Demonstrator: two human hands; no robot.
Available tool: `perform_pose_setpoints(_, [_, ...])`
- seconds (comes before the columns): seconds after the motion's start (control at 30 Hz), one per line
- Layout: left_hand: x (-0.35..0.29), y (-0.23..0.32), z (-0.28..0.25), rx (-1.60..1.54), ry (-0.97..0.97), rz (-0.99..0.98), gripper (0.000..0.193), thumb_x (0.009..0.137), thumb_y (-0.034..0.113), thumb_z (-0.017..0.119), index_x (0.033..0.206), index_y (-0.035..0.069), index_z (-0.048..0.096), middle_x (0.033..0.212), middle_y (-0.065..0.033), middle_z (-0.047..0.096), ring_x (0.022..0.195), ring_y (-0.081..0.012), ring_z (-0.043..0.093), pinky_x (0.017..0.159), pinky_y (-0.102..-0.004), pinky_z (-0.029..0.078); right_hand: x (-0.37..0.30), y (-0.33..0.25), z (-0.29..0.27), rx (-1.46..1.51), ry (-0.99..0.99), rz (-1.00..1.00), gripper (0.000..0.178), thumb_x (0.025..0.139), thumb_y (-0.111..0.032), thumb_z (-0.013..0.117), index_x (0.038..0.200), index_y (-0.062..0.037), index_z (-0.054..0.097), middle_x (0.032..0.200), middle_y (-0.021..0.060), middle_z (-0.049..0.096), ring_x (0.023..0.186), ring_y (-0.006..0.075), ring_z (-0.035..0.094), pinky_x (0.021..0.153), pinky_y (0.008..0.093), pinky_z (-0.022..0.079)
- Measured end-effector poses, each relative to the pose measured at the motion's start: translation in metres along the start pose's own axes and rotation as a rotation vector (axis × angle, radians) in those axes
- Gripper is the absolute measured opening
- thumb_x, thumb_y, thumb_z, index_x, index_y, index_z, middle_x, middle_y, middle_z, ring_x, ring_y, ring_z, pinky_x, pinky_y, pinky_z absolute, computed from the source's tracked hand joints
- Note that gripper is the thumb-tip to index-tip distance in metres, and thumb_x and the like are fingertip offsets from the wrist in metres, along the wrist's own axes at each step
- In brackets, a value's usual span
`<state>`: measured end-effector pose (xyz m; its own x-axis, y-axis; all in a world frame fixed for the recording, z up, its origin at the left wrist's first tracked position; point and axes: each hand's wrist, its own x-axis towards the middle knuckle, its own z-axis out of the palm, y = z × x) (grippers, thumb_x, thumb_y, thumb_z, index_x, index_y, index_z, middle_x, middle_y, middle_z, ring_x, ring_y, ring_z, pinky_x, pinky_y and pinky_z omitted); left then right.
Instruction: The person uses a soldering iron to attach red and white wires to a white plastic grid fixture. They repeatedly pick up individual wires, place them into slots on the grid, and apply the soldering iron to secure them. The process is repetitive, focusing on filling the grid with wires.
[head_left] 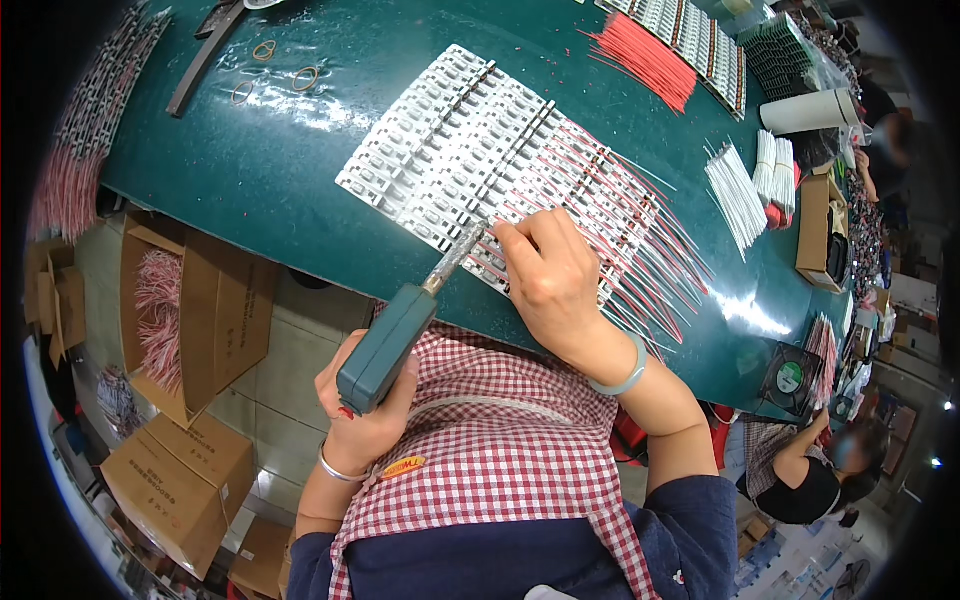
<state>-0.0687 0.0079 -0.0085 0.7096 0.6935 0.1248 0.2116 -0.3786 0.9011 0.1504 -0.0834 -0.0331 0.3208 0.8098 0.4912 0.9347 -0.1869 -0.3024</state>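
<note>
My left hand point(372, 425) is wrapped round the dark green handle of a soldering gun point(385, 345). Its metal barrel points up and right, with the tip at the near edge of a white panel of small parts point(425, 140). Thumb and forefinger of my right hand point(555, 285) are pinched together just right of that tip, over the panel; what they hold is too small to make out. Thin red and white wires point(655, 270) fan out from the panel's right part, some passing behind my right hand.
Red wires point(640, 62) lie in a pile at the back, beside another panel point(690, 45). White wire bundles point(735, 200) and a carton point(825, 232) are at the right. Rubber bands point(305, 78) and a dark metal bar point(205, 62) lie back left. Below the left edge, an open box point(225, 310) holds wires.
</note>
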Motion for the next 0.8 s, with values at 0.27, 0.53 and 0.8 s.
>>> perform_pose_setpoints(0.27, [0.000, 0.003, -0.002, 0.022, -0.014, -0.031, 0.016, 0.076, -0.005, 0.074, 0.091, -0.006, 0.067, 0.085, -0.0116, 0.067, 0.068, -0.0172, 0.065, 0.060, -0.0273, 0.051, 0.000, 0.000, -0.001, -0.006, -0.022, -0.005, 0.021, 0.072, 0.003, 0.069, 0.093, 0.0005, 0.068, 0.078, 0.0073, 0.054, 0.071, 0.0225, 0.054, 0.056, 0.0343, 0.045])
perform_pose_setpoints(0.53, [-0.018, -0.004, -0.003, -0.058, 0.084, -0.189, 0.019, 0.079, 0.002, 0.077, 0.096, -0.004, 0.071, 0.090, -0.0139, 0.071, 0.073, -0.0187, 0.070, 0.064, -0.0281, 0.054, 0.000, -0.003, -0.001, -0.011, -0.044, 0.019, 0.019, 0.071, -0.002, 0.064, 0.090, 0.0009, 0.066, 0.082, 0.0080, 0.053, 0.077, 0.0232, 0.055, 0.062, 0.0333, 0.047])
perform_pose_setpoints(0.8, [-0.024, -0.026, -0.002, -0.115, 0.107, -0.133, 0.030, 0.089, -0.004, 0.067, 0.118, -0.005, 0.063, 0.092, -0.0066, 0.065, 0.058, -0.0073, 0.051, 0.051, -0.0241, 0.041, 0.005, 0.052, -0.047, 0.035, 0.107, 0.220, 0.015, 0.082, 0.004, 0.068, 0.094, -0.0028, 0.071, 0.090, 0.0129, 0.065, 0.083, 0.0320, 0.065, 0.070, 0.0389, 0.052])
